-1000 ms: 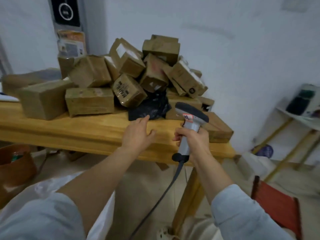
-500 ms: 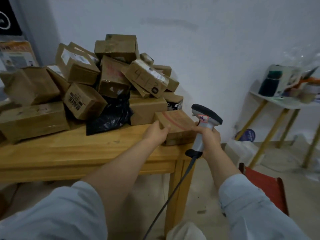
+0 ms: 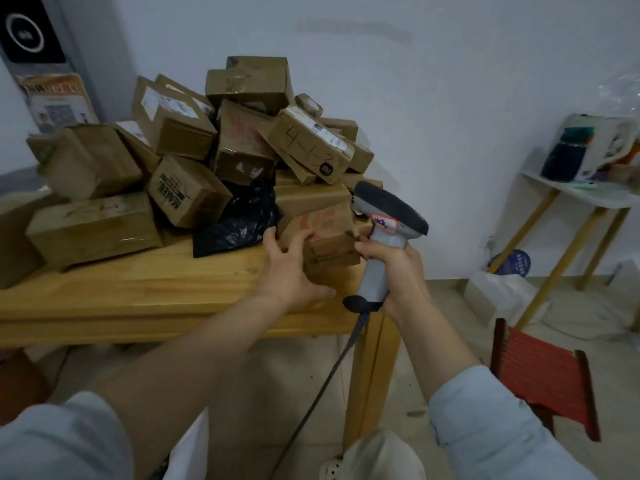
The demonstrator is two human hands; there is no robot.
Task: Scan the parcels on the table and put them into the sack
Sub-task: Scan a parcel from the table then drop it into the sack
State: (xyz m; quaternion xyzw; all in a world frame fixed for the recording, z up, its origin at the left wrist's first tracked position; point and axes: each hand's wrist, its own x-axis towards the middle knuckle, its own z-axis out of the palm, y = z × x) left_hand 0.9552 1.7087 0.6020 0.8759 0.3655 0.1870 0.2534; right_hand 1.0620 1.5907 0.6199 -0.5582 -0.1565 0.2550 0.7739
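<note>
A flat cardboard parcel with red print [image 3: 325, 233] is tilted up at the right end of the wooden table [image 3: 145, 289]. My left hand [image 3: 287, 271] grips its left edge, thumb under the near side. My right hand [image 3: 394, 265] holds a grey handheld scanner [image 3: 384, 223] by the handle, with its fingertips touching the parcel's right edge. The scanner's dark head sits just above and right of the parcel. A heap of several brown parcels [image 3: 242, 140] and a black plastic bag parcel [image 3: 239, 220] lies behind. No sack is clearly in view.
The scanner's cable [image 3: 311, 393] hangs down past the table leg [image 3: 374, 368]. A red chair [image 3: 543, 375] stands on the floor at the right. Behind it is a white side table [image 3: 581, 195] with containers. A large box [image 3: 90, 230] lies at the table's left.
My left hand went from the table edge to the flat parcel and lifted its near side, tilting it up. My right hand with the scanner came against the parcel's right edge. The view swung right.
</note>
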